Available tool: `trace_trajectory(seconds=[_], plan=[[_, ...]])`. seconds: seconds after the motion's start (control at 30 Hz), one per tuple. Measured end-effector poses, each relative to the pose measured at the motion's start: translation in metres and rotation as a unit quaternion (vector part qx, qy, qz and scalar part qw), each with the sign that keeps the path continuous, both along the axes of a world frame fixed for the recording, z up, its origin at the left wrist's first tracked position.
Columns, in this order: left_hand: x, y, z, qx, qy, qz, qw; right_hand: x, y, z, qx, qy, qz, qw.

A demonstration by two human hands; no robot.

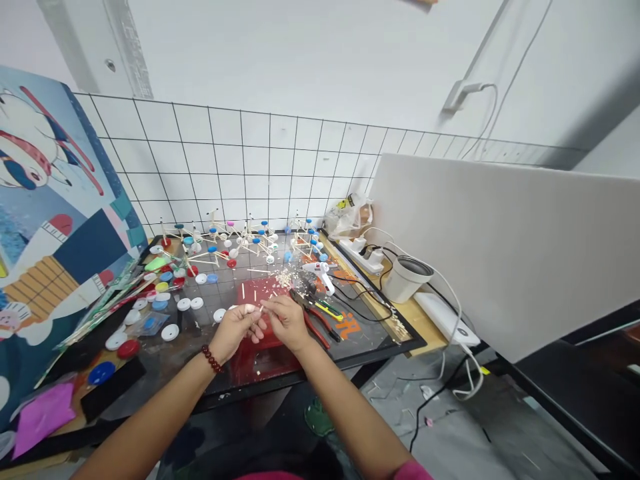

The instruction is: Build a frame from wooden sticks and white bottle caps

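My left hand (240, 331), with a dark red bead bracelet (213, 359) on the wrist, pinches a short pale stick (261, 309) between thumb and fingertips. From the other side my right hand (286, 321) closes its fingertips on the same stick, so the two hands nearly meet. Both are above a red board (250, 360), on which a few similar short sticks (243, 291) lie. Just right of my right hand are red-handled pliers (320, 325) and a yellow-green utility knife (329, 309). Beyond my hands is a heap of pale chips (286, 277).
Stick-and-cap assemblies (255, 237) stand along the back of the dark table (220, 393). Loose bottle caps (170, 332) lie at left. A white glue gun (321, 275) with a black cable, a power strip (363, 255) and a grey-white pot (404, 279) are at right.
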State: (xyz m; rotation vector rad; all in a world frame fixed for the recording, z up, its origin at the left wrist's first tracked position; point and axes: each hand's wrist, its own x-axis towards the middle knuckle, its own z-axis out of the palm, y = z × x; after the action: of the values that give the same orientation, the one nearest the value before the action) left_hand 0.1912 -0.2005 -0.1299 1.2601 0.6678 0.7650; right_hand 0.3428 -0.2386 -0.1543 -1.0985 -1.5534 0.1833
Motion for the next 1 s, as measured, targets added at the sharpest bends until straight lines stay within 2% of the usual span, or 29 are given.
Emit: trace_trajectory(seconds=[0.07,0.13,0.2,0.23,0.3,0.37,0.5,0.67,0.73,0.83,1.0], plan=[[0.002,-0.001,0.000,0.022,0.004,0.016,1.000,-0.003,0.002,0.002,-0.042,0.099,0.031,0.994],[0.002,-0.002,0.001,0.042,0.010,0.027,0.999,-0.004,0.004,0.004,-0.073,0.195,0.074,0.975],[-0.005,0.000,0.002,0.107,0.040,0.060,0.992,-0.002,0.007,0.006,-0.091,0.269,0.102,0.953],[-0.011,0.002,0.003,0.158,0.066,0.089,0.981,0.000,0.010,0.007,-0.108,0.288,0.097,0.946],[-0.029,0.011,0.006,0.275,0.131,0.167,0.938,0.006,0.017,0.010,-0.168,0.284,0.065,0.942],[-0.049,0.024,0.009,0.336,0.188,0.210,0.899,0.012,0.027,0.013,-0.239,0.234,0.040,0.942],[-0.075,0.047,0.005,0.413,0.300,0.163,0.844,0.009,0.046,0.012,-0.315,0.142,0.039,0.938],[-0.062,0.050,-0.010,0.471,0.350,0.045,0.809,-0.001,0.052,0.002,-0.335,0.025,0.000,0.942],[-0.055,0.048,-0.014,0.489,0.357,0.017,0.795,0.003,0.048,-0.001,-0.337,-0.003,-0.007,0.942],[-0.053,0.049,-0.014,0.497,0.360,0.007,0.789,0.015,0.041,-0.001,-0.333,-0.032,0.010,0.942],[-0.063,0.052,-0.012,0.487,0.336,0.035,0.805,0.031,0.033,0.006,-0.270,-0.103,0.110,0.951]])
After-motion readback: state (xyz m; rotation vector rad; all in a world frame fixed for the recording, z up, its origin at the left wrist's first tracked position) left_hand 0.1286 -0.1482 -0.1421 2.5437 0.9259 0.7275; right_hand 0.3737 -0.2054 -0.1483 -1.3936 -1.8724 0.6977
